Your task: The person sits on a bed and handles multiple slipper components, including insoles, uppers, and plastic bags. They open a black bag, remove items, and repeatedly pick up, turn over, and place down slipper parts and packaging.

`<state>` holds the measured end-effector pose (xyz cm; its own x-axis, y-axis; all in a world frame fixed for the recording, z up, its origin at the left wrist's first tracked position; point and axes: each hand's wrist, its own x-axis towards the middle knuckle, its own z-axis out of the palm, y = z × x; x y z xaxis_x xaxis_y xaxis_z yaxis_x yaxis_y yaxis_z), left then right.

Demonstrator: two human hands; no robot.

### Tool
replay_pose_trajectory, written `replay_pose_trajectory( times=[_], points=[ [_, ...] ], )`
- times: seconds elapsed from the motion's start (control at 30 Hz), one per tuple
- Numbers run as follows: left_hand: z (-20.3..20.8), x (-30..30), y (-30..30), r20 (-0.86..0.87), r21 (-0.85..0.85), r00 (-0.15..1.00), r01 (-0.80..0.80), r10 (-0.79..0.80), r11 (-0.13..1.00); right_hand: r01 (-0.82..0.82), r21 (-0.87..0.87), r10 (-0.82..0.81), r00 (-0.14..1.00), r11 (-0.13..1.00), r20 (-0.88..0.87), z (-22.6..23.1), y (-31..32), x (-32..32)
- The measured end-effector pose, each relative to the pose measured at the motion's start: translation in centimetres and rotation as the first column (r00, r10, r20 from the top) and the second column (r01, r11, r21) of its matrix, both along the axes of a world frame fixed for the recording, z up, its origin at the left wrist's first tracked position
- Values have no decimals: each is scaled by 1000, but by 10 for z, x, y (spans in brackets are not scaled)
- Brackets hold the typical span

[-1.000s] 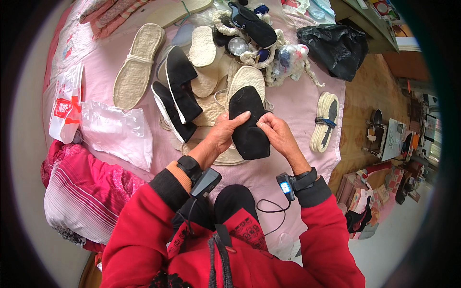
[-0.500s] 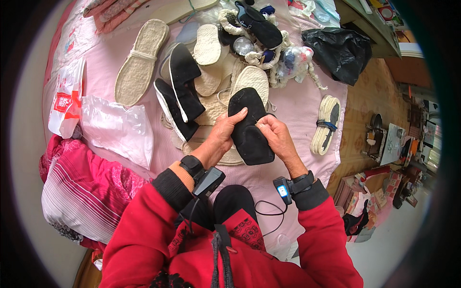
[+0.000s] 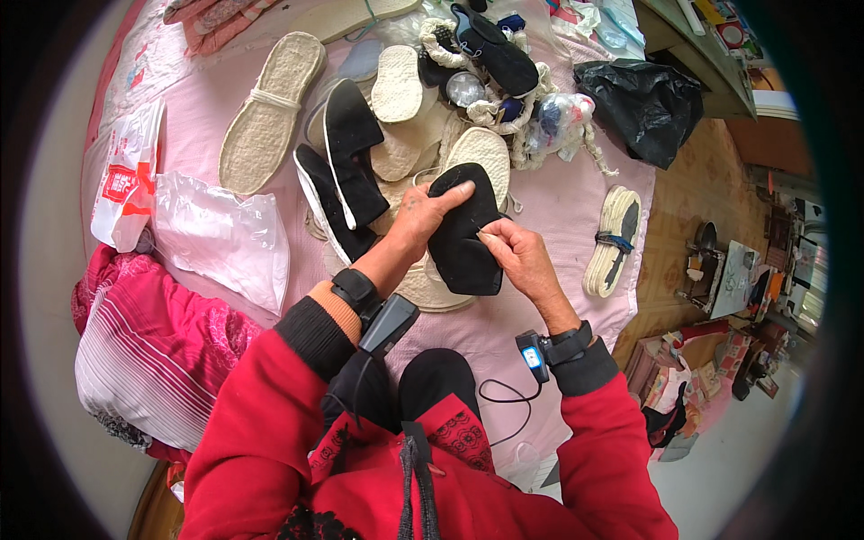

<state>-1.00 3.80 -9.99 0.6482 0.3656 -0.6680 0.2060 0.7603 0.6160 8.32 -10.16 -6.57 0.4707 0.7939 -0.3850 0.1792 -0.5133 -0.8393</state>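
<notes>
A black cloth shoe upper (image 3: 466,256) is held up over the bed, above a pile of pale soles. My left hand (image 3: 421,218) grips its left side, thumb lying across the top face. On the other side my right hand (image 3: 524,259) is closed, thumb and forefinger pinched at the cloth's right edge; anything finer between those fingertips is too small to tell. Just beyond the upper lies a cream stitched sole (image 3: 479,149). Left of my left hand are two black cloth shoes with white edges, one (image 3: 349,126) resting partly on the other (image 3: 331,193).
A large felt-like sole (image 3: 273,112) bound with cord lies to the left. Beside it are white plastic bags (image 3: 220,238) and pink bedding (image 3: 162,333). Rope-tied bundles and a black bag (image 3: 639,106) sit at the back. Tied soles (image 3: 614,241) lie near the bed's right edge.
The black upper has tilted and its near end has risen slightly. My left hand has shifted up a little along its side. My right hand's pinch has moved slightly lower.
</notes>
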Motion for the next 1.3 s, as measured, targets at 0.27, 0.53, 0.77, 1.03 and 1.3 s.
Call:
replay_pose_trajectory(
  times=[0.27, 0.53, 0.77, 1.03, 1.3],
  points=[
    [-18, -7, 2, -89, -204, 972, -230, 216, 951, 35, -41, -40, 992, 999, -119, -1, -4, 0],
    [-38, -19, 11, -59, -373, 920, -381, 388, 846, 216, 6, -207, 943, 976, -260, 6, -13, 26],
    [-30, -21, 7, -25, -483, 918, -358, 396, 799, 204, 7, -190, 924, 979, -333, 13, -8, 33],
    [-27, -19, 5, 17, -501, 920, -332, 393, 800, 135, 158, -174, 950, 978, 260, 28, 0, 19],
    [-23, -17, 1, 44, -524, 930, -290, 365, 801, -346, 48, 205, 656, 937, 726, 40, 13, 13]
  ],
)
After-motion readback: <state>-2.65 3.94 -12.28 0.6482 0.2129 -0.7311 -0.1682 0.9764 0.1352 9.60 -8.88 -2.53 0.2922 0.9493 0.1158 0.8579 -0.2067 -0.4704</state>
